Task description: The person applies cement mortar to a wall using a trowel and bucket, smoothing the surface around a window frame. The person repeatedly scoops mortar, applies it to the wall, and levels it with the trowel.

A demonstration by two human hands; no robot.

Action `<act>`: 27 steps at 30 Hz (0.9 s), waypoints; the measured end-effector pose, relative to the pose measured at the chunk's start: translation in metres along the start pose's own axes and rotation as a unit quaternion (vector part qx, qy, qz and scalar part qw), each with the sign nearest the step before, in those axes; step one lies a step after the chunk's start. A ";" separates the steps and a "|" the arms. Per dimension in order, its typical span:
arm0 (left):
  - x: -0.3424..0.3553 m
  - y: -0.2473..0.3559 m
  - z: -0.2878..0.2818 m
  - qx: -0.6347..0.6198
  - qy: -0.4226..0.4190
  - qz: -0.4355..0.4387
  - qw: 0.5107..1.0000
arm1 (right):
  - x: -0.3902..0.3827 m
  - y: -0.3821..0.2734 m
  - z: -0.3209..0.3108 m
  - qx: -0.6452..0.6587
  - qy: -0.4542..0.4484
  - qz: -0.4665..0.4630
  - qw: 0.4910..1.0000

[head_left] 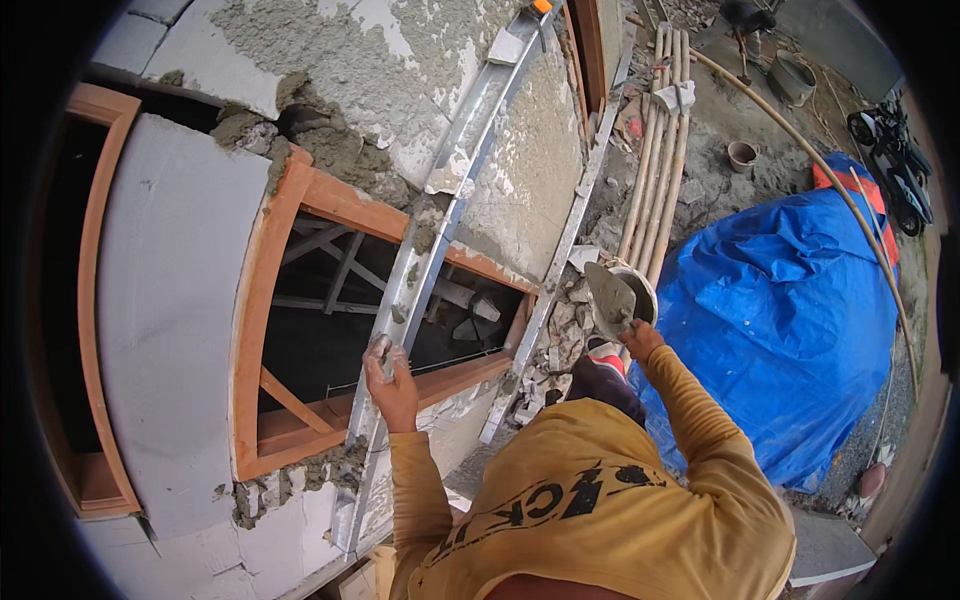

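Note:
My left hand (pixel 393 388), its fingertips smeared with mortar, grips a long aluminium straightedge (pixel 419 250). The bar leans across a wooden window frame (pixel 262 330) and the partly plastered wall (pixel 350 75), with clumps of mortar stuck along it. My right hand (pixel 642 341) is closed round the handle of a trowel (pixel 608 298). The trowel's broad grey blade is over a pale bucket (pixel 645 292), hiding part of its opening. Wet-looking mortar (pixel 345 160) sits above the frame's upper corner.
A second metal bar (pixel 560 260) stands along the wall to the right. Bamboo poles (pixel 655 170) lie beyond the bucket. A blue tarp (pixel 770 320) covers a heap at right. Rubble (pixel 570 335) lies by my foot. Another person (pixel 748 18) works far off, near a motorcycle (pixel 893 165).

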State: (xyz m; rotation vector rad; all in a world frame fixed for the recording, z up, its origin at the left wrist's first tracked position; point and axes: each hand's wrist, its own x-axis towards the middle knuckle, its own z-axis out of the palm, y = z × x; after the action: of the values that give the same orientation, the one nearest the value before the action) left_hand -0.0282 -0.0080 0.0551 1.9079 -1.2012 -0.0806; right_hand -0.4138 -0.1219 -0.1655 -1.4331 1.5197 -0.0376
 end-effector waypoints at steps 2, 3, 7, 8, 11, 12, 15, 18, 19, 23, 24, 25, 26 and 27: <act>0.044 0.022 0.034 -0.018 -0.014 0.042 0.999 | 0.031 0.038 -0.021 -0.276 -0.106 -0.135 0.946; 0.058 0.027 0.048 -0.020 -0.012 0.043 0.999 | 0.043 0.058 -0.026 -0.328 -0.135 -0.158 0.921; 0.092 0.033 0.081 -0.022 -0.022 -0.013 0.999 | 0.102 0.114 -0.012 -0.317 -0.179 -0.043 0.930; 0.109 0.042 0.093 -0.009 -0.028 0.012 1.000 | 0.135 0.145 0.007 -0.180 -0.116 0.061 0.975; 0.123 0.052 0.106 0.032 -0.007 0.010 0.999 | 0.133 0.104 -0.023 -0.078 0.017 0.134 0.988; 0.127 0.050 0.109 0.022 0.008 -0.014 1.000 | 0.131 0.066 -0.039 -0.046 0.089 0.082 0.992; 0.152 0.054 0.122 0.024 -0.005 -0.047 0.999 | 0.119 -0.059 -0.081 0.118 0.262 -0.118 0.950; 0.175 0.062 0.147 0.023 -0.038 -0.041 0.998 | 0.111 -0.189 -0.115 0.115 0.308 -0.374 0.867; 0.180 0.062 0.153 0.050 -0.048 -0.023 0.997 | 0.108 -0.225 -0.120 0.146 0.275 -0.397 0.864; 0.189 0.053 0.180 0.063 -0.097 -0.051 0.992 | 0.124 -0.307 -0.119 0.148 0.251 -0.469 0.834; 0.183 0.037 0.185 0.027 -0.061 -0.047 0.997 | 0.126 -0.316 -0.113 0.144 0.240 -0.477 0.833; 0.182 0.032 0.187 -0.006 -0.065 -0.055 0.996 | 0.128 -0.322 -0.113 0.174 0.200 -0.463 0.846; 0.179 0.031 0.184 -0.023 -0.060 -0.064 0.996 | 0.129 -0.328 -0.111 0.185 0.196 -0.456 0.848; 0.178 0.032 0.185 -0.039 -0.056 -0.073 0.995 | 0.132 -0.329 -0.113 0.197 0.192 -0.449 0.850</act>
State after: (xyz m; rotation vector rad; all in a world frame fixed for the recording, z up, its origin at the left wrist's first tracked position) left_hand -0.0412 -0.2645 0.0245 1.9409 -1.1139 -0.3109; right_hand -0.2194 -0.3850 0.0125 -1.7204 0.9078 -1.1972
